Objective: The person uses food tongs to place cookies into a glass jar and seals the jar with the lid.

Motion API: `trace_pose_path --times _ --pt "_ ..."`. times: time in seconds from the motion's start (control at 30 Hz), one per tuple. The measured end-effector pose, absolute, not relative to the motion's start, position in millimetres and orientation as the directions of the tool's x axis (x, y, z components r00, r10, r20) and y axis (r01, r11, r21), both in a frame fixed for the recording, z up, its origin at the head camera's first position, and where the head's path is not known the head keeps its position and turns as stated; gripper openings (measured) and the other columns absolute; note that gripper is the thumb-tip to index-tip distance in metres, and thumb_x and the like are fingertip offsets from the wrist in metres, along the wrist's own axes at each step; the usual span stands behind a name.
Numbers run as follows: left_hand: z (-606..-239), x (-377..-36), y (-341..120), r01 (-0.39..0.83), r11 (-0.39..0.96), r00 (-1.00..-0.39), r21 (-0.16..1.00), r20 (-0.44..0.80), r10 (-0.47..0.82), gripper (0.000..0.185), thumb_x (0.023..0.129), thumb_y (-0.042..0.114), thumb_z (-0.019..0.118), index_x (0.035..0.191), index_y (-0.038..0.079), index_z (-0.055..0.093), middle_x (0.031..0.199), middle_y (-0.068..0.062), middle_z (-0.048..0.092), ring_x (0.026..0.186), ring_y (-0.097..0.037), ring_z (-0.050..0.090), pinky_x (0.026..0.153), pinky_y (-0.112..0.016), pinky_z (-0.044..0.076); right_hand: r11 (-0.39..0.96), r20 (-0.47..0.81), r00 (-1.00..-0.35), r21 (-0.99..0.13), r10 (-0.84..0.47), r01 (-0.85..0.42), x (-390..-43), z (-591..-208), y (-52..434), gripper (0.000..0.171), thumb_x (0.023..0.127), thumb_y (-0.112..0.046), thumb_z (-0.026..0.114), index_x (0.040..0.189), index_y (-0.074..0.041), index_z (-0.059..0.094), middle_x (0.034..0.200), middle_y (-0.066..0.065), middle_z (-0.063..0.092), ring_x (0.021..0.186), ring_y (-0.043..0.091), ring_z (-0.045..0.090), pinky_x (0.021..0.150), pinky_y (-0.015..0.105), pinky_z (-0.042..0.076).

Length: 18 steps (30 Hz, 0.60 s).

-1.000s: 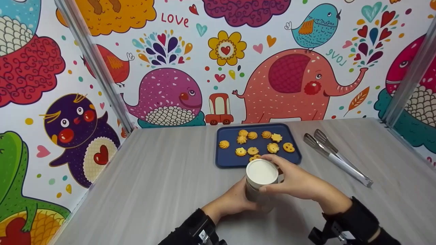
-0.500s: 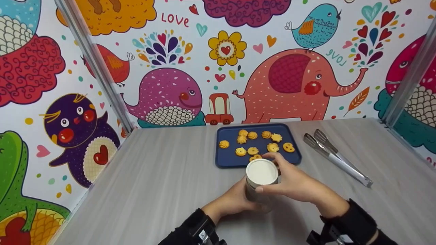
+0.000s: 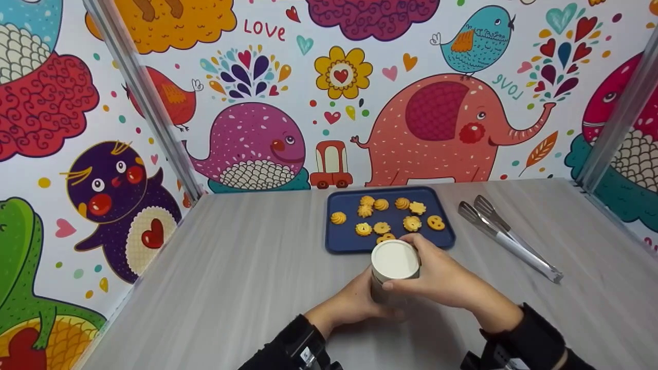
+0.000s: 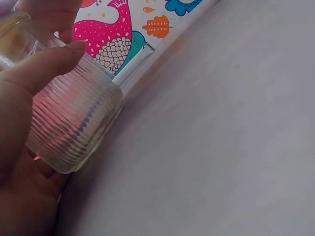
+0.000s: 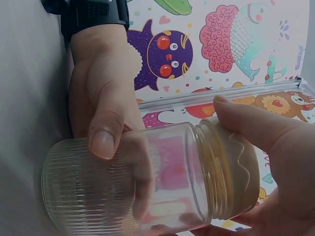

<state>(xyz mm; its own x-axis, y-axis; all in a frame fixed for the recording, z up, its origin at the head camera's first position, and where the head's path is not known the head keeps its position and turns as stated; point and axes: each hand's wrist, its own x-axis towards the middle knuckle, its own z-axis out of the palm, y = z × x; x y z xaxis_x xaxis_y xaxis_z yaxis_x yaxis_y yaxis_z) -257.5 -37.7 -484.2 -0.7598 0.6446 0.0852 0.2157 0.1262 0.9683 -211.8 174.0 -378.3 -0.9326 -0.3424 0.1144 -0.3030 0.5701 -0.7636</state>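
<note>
You are gripping the ribbed glass jar [image 3: 386, 292] at 6 o'clock of the cookie tray [image 3: 339, 245] with your left hand [image 3: 354, 303] while right-hand fingers [image 3: 406, 281] are curling round its white lid [image 3: 395, 259] — keep the base steady, twisting squarely.

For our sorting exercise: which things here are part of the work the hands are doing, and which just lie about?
In hand:
- clear ribbed glass jar, gripped by left hand
- its cream round lid, gripped by right hand

Lying about:
- dark blue rectangular tray of yellow piped cookies
- metal tongs
- grey table
</note>
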Motion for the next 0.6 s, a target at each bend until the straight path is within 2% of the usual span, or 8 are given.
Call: trace_pose_path --times 0.37,0.6 --pt "-483.8 -255.9 -37.3 0.215 0.174 -0.782 0.961 0.063 0.621 0.113 0.079 0.022 0.095 0.167 0.031 0.026 0.162 0.014 0.043 0.151 -0.006 0.036 0.127 -0.038 0.022 0.515 0.121 -0.897 -0.783 -0.424 -0.349 -215.1 -376.4 181.9 0.092 0.083 -0.034 0.093 0.153 0.002 0.045 0.147 0.021 0.055 0.131 0.038 0.056 0.106 0.061 0.048" --pt "-484.0 -255.7 -36.8 0.208 0.159 -0.781 0.965 0.066 0.621 0.113 0.077 0.021 0.094 0.167 0.03 0.026 0.16 0.012 0.045 0.15 -0.006 0.037 0.127 -0.036 0.021 0.509 0.096 -0.894 -0.793 -0.438 -0.335 -216.5 -376.5 183.3 0.093 0.083 -0.033 0.093 0.155 0.001 0.044 0.148 0.02 0.055 0.133 0.038 0.054 0.107 0.062 0.048"
